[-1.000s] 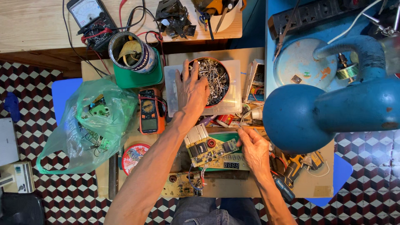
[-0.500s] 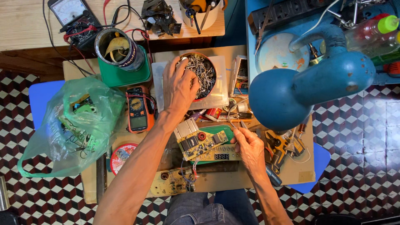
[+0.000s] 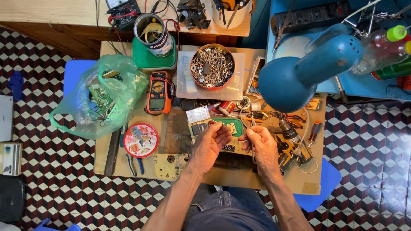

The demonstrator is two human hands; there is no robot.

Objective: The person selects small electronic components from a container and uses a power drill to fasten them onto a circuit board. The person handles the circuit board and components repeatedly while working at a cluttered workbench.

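Working over a crowded bench, seen from the head camera: both hands are brought together above a green circuit board (image 3: 231,128) near the middle of the wooden table (image 3: 128,171).

The left hand (image 3: 209,145) is curled, fingers bent inward, and is laid against the board's left end beside a ribbed metal heat sink (image 3: 198,114); whether anything is pinched cannot be told. The right hand (image 3: 262,147) is closed around thin metal tweezers (image 3: 245,122), whose tips are pointed toward the board. Both forearms are angled in from the near edge. A round tin of bright screws (image 3: 212,66) is set on a clear plastic lid toward the far edge, an orange multimeter (image 3: 158,92) to its left, a crumpled green plastic bag (image 3: 102,96) at the left edge, and a blue domed lamp (image 3: 291,79) over the right side.
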